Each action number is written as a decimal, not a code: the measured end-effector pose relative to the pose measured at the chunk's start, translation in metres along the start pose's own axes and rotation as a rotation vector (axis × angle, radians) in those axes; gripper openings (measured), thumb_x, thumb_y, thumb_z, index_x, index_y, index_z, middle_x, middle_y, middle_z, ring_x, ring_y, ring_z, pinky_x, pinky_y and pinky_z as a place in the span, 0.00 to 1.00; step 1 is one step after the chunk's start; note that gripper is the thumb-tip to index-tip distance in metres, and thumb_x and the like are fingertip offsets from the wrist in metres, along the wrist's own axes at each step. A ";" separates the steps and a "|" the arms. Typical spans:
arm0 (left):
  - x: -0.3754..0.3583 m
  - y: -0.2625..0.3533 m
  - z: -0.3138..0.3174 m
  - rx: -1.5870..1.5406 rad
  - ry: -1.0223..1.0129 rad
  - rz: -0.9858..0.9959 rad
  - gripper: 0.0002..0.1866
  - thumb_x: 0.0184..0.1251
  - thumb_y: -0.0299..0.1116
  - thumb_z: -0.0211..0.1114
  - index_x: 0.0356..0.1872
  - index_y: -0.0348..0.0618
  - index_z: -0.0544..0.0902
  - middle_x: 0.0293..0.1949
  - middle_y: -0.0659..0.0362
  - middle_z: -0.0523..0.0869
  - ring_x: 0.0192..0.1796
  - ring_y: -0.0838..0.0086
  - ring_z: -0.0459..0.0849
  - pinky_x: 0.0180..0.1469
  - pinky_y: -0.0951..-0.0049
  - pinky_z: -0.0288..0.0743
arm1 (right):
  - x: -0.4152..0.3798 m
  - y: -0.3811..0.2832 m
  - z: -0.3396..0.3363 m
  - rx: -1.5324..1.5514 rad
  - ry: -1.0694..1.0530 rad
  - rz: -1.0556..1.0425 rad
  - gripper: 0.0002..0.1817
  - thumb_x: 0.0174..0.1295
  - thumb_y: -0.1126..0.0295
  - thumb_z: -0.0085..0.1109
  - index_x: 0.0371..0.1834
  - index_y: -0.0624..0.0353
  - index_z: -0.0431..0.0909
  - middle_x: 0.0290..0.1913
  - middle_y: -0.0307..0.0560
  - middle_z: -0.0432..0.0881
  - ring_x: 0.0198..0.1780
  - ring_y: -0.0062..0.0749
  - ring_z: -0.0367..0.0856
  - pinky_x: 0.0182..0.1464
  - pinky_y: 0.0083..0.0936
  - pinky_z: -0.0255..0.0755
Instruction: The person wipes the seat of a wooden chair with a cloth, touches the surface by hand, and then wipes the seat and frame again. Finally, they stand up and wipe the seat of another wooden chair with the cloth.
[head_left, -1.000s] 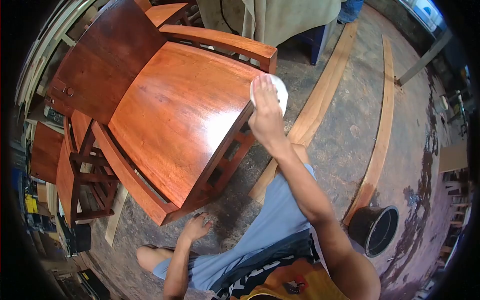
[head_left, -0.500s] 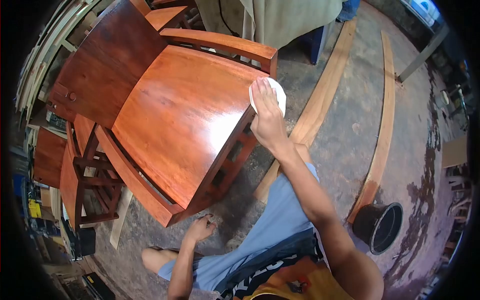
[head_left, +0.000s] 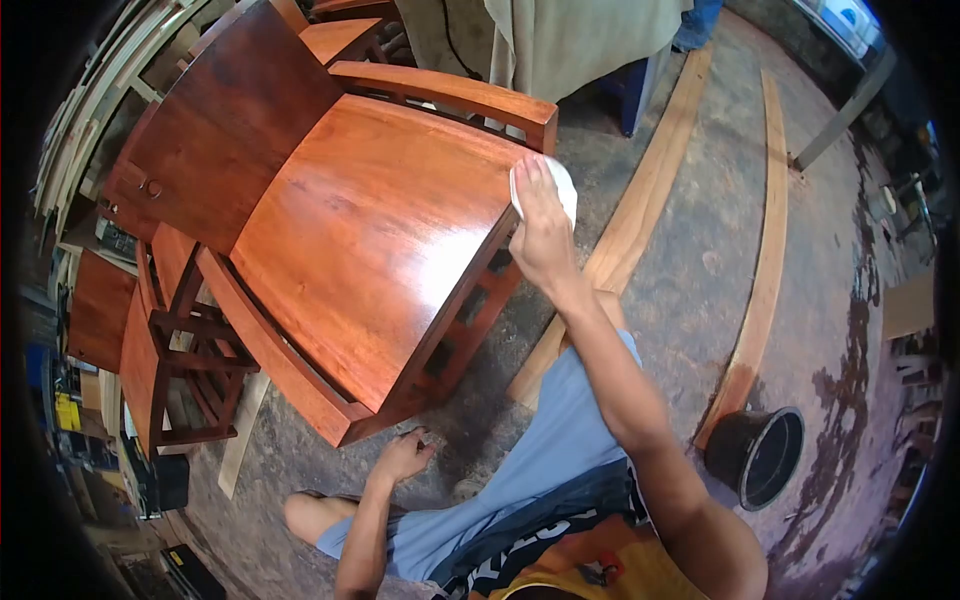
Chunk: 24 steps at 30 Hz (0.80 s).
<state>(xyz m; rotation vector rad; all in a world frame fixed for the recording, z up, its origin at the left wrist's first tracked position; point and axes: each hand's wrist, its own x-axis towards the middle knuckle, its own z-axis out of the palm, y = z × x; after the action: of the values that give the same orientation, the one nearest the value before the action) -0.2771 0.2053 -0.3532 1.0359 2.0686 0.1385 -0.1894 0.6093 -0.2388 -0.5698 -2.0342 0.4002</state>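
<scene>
A glossy reddish-brown wooden armchair (head_left: 350, 230) fills the upper left, its broad seat shining under the light. My right hand (head_left: 545, 235) presses a white cloth (head_left: 563, 190) against the seat's front corner, close to the far armrest (head_left: 450, 88). Part of the cloth is hidden under the fingers. My left hand (head_left: 403, 457) is below the near armrest (head_left: 285, 350), apart from the chair. Its fingers are loosely bent and somewhat apart, with nothing seen in them.
Two long wooden boards (head_left: 640, 220) (head_left: 765, 260) lie on the concrete floor to the right. A black bucket (head_left: 755, 455) stands at the nearer end of one. More wooden chairs (head_left: 150, 350) are at the left. A beige cloth cover (head_left: 580, 45) hangs at the back.
The view has shifted slightly, so the chair appears a little further right and lower. My right hand stays at the front corner with the cloth; my left hand looks almost unchanged.
</scene>
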 end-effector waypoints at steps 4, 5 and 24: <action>0.001 -0.002 0.001 -0.017 -0.015 -0.006 0.28 0.69 0.45 0.63 0.65 0.39 0.77 0.44 0.41 0.89 0.52 0.47 0.87 0.56 0.54 0.79 | -0.006 0.007 -0.003 0.037 -0.005 -0.042 0.38 0.46 0.91 0.41 0.68 0.75 0.68 0.72 0.71 0.67 0.77 0.58 0.61 0.79 0.45 0.54; 0.002 -0.005 0.003 -0.007 -0.003 0.008 0.28 0.69 0.45 0.63 0.65 0.39 0.77 0.44 0.41 0.89 0.52 0.47 0.87 0.55 0.54 0.79 | -0.001 0.012 -0.002 0.012 -0.008 -0.054 0.39 0.45 0.91 0.41 0.68 0.75 0.69 0.72 0.72 0.67 0.77 0.58 0.62 0.79 0.45 0.54; -0.007 0.015 -0.015 -0.109 0.009 -0.061 0.29 0.69 0.46 0.61 0.64 0.36 0.78 0.48 0.35 0.86 0.55 0.41 0.84 0.61 0.51 0.76 | -0.019 0.001 0.010 -0.061 0.083 -0.211 0.32 0.50 0.86 0.48 0.65 0.70 0.75 0.67 0.62 0.76 0.72 0.57 0.70 0.75 0.48 0.63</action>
<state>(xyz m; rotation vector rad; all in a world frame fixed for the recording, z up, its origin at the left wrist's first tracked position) -0.2758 0.2137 -0.3321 0.9068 2.0742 0.2225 -0.1898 0.5996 -0.2578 -0.3967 -2.0077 0.1867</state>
